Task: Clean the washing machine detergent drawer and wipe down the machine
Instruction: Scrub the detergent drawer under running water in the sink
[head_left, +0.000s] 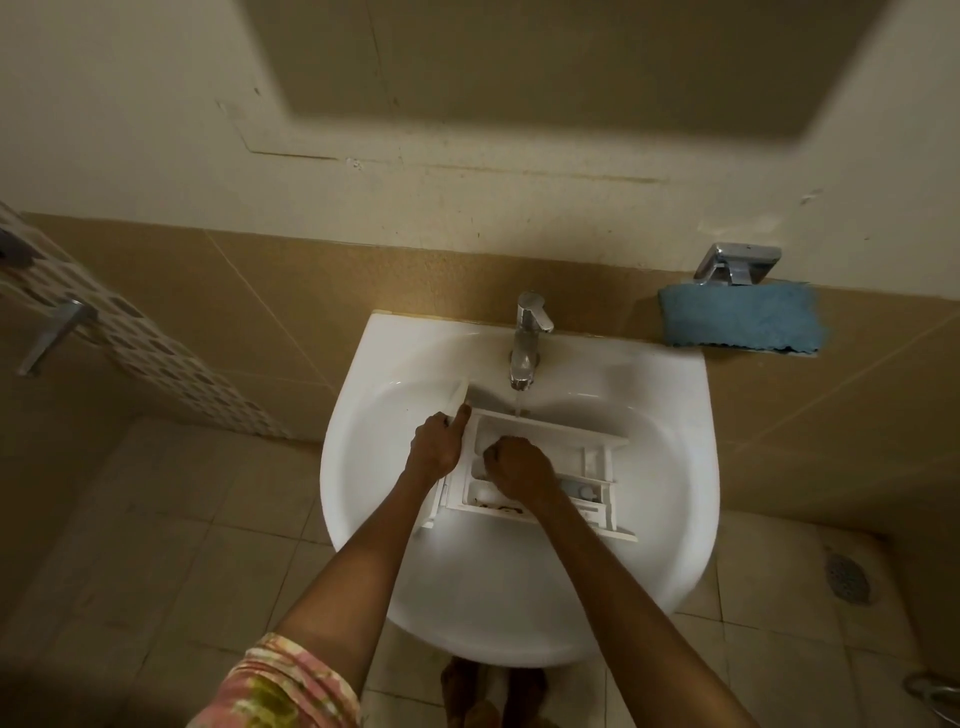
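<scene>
You've got the detergent drawer (587, 457) lying in the bowl of the sink (519, 597), sitting across the middle of the basin with its far edge under the tap (527, 338). Water's running: a thin stream (518, 402) drops from the spout at the back of the sink and lands on that far edge.

The drawer is white plastic, split into several compartments. There's a line of dark brown grime along the compartment nearest the sink's front rim, and a pale blue insert shows in the section toward the sink's right side.

Your left hand (435, 446) grips the drawer's front panel end, on the sink's left side, one finger stretched up along the panel. Your right hand (517, 467) is balled up inside the big compartment, knuckles on top (whether it holds anything I cannot tell, the fingers hide it).

Just right of the sink, on the wall ledge, a blue cloth (740, 322) lies folded beneath a chrome holder (737, 262).
</scene>
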